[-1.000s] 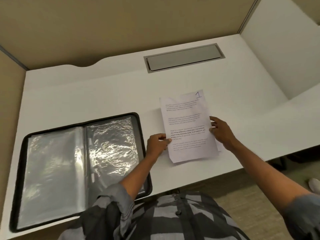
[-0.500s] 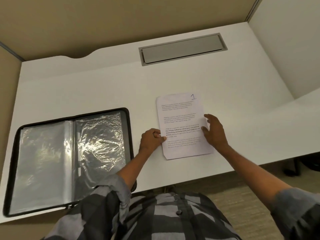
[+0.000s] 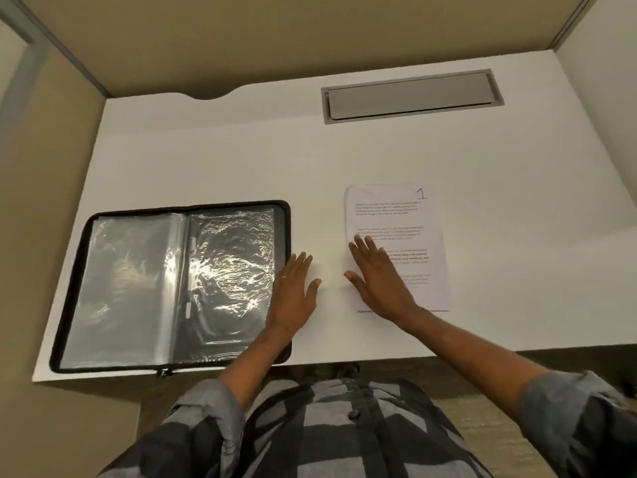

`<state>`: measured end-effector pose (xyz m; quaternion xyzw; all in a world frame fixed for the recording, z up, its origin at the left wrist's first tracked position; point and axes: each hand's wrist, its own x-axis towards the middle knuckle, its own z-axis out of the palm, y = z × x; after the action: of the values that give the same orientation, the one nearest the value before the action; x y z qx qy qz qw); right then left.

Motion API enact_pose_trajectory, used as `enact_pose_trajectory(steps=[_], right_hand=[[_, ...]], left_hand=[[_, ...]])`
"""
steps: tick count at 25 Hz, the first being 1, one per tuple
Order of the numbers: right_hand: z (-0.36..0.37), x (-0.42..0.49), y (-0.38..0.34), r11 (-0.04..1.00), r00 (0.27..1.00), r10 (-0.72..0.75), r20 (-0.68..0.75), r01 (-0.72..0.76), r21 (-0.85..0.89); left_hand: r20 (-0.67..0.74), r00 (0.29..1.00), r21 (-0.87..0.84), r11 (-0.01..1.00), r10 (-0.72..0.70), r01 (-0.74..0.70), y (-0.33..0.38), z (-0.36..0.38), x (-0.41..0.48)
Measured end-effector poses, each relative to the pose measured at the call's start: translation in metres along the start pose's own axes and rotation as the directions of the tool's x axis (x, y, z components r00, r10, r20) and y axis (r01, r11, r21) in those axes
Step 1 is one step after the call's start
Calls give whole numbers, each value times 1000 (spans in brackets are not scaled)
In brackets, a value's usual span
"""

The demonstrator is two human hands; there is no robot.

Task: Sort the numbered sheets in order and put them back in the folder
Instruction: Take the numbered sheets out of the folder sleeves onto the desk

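The stack of printed sheets (image 3: 410,222) (top page marked 1) lies flat on the white desk (image 3: 241,160), right of the open zip folder (image 3: 165,288). The right hand (image 3: 379,279) rests on the stack's folder-side half, fingers straight and together. The left hand (image 3: 293,294), flat too, overlaps the folder's right edge.

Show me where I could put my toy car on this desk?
Bare desk lies behind the folder and the sheets, up to the grey cable cover. More lies right of the sheets. The gap between them is crowded by the left hand and right hand.
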<state>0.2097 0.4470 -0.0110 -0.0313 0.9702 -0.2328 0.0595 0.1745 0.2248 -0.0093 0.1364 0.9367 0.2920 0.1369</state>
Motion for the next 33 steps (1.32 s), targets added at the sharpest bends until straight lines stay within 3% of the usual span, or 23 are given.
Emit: enact_pose_trajectory(steps=[3, 7, 10, 13, 16, 19, 23, 29, 33], right_hand=[[16, 11, -31, 998, 997, -67, 27, 67, -10], [36, 21, -72, 984, 980, -175, 96, 178, -22], [50, 25, -102, 978, 973, -196, 122, 204, -54], [63, 28, -130, 977, 972, -171, 163, 189, -101], [79, 29, -162, 980, 975, -143, 169, 163, -114], [93, 31, -197, 995, 990, -71, 123, 79, -66], [108, 40, -250, 998, 994, -56, 95, 56, 5], [137, 66, -332, 975, 960, -219, 175, 222, 4], [158, 80, -366, 943, 918, -312, 244, 330, -37]], left_hand=[[-17, 997, 128, 988, -80, 82, -33, -19, -23], [84, 976, 330, 930, -200, 162, -80, -41, -49], [120, 977, 313, 940, -178, 133, -105, -50, -59], [37, 995, 306, 949, -95, 79, -119, -60, -59], [-113, 992, 93, 993, -57, 68, -132, -73, -61], [-196, 957, -322, 936, -215, 144, -142, -105, -66], [-196, 953, -542, 836, -230, 91, -168, -157, -77], [-179, 923, -788, 611, -341, 73, -230, -234, -114], [-130, 843, -888, 440, -522, 136, -280, -267, -133]])
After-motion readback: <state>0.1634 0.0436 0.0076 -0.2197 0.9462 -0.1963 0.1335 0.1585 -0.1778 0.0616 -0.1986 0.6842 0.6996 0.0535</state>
